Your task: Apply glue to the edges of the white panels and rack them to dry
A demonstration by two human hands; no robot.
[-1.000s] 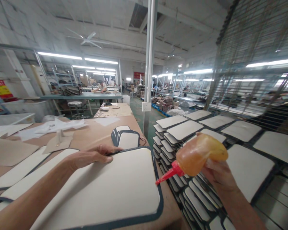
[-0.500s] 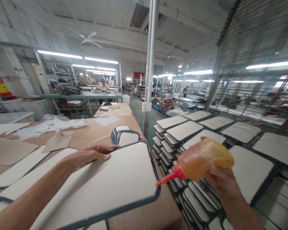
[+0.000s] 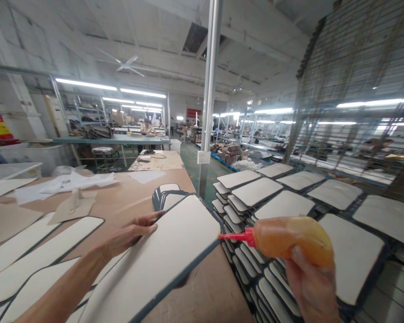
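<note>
My left hand (image 3: pixel 133 233) grips the far left edge of a cream panel with a dark border (image 3: pixel 161 251), thumb on top and fingers along the edge. My right hand (image 3: pixel 308 278) is wrapped around a soft squeeze bottle (image 3: pixel 292 237) of amber glue-like liquid. Lying nearly level, the bottle points left, and its red nozzle (image 3: pixel 237 236) meets the panel's right corner at the dark border. A small stack of similar dark-edged panels (image 3: pixel 170 197) sits just beyond the held one.
On the right, wire racks (image 3: pixel 346 251) carry many layered cream panels (image 3: pixel 256 193). More panels (image 3: pixel 47 251) and a beige piece with a strap (image 3: pixel 76 204) lie left on the brown-covered table (image 3: pixel 202 291). A metal post with a socket box (image 3: pixel 204 157) rises beyond the table.
The panel has turned, so its right corner now sits farther up. My right hand has tipped the bottle nearly level, and its nozzle tip has moved up with the corner.
</note>
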